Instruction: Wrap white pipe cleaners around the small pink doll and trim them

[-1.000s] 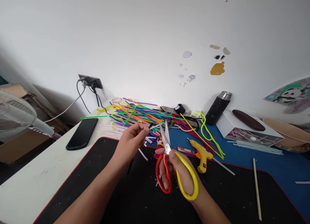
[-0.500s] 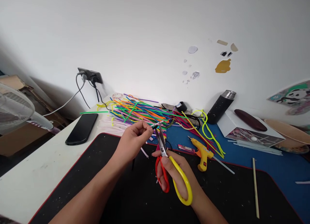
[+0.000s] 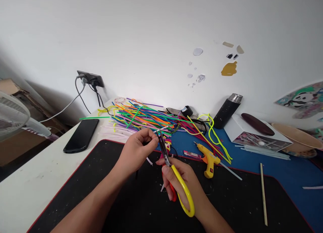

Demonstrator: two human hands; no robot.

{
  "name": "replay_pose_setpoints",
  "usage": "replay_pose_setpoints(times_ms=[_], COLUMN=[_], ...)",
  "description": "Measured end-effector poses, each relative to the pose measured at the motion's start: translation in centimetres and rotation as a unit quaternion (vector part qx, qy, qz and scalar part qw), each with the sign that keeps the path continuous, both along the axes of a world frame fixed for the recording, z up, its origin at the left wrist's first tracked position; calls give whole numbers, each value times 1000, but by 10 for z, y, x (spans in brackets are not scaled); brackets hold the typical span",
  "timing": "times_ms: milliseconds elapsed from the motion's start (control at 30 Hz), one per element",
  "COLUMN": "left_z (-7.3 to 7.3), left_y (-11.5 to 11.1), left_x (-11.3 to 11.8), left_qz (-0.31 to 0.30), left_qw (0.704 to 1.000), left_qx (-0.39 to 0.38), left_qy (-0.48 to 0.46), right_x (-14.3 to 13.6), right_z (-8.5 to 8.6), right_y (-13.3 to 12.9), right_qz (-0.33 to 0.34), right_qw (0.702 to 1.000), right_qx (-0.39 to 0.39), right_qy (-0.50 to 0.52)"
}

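My left hand [image 3: 138,148] is closed in a pinch on a thin white strip [image 3: 164,128], whose free end points right. Scissors with one yellow and one red handle [image 3: 186,192] are held by my right hand [image 3: 183,177], its fingers through the loops. Their narrow blades stand slightly apart and point up at the strip, close to my left fingertips. Behind the blades lies a small pink and yellow figure with a face [image 3: 168,144]. A pile of coloured pipe cleaners [image 3: 141,114] spreads beyond both hands.
A yellow glue gun [image 3: 209,159] lies right of the scissors, near a wooden stick [image 3: 263,194]. A black phone [image 3: 81,135] rests at the left on the white table. Farther back stand a black flask [image 3: 228,112] and a white box [image 3: 248,130]. A fan [image 3: 15,112] is at far left.
The scissors have shifted slightly left and their blades are closer together. More of the small figure shows behind them. The whole view has moved a little.
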State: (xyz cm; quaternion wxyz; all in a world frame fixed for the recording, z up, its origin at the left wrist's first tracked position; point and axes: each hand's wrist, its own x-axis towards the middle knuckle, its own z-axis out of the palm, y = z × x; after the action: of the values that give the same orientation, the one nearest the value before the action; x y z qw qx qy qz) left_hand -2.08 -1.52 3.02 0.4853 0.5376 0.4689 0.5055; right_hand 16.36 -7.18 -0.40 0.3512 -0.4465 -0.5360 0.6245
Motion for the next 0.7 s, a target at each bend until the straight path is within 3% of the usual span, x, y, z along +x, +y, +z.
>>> replay_pose_setpoints(times_ms=[467,700], left_z=[-4,-5], left_y=[-2,-3], left_x=[-2,-5], left_qz=[5,4], left_qw=[997,992], left_qx=[25,31], left_qy=[78,122], right_x=[5,4], right_z=[-2,-3], right_y=[1,2], right_qz=[-15,-8], right_qw=[989,986], right_qx=[96,102], right_qy=[-115,-133])
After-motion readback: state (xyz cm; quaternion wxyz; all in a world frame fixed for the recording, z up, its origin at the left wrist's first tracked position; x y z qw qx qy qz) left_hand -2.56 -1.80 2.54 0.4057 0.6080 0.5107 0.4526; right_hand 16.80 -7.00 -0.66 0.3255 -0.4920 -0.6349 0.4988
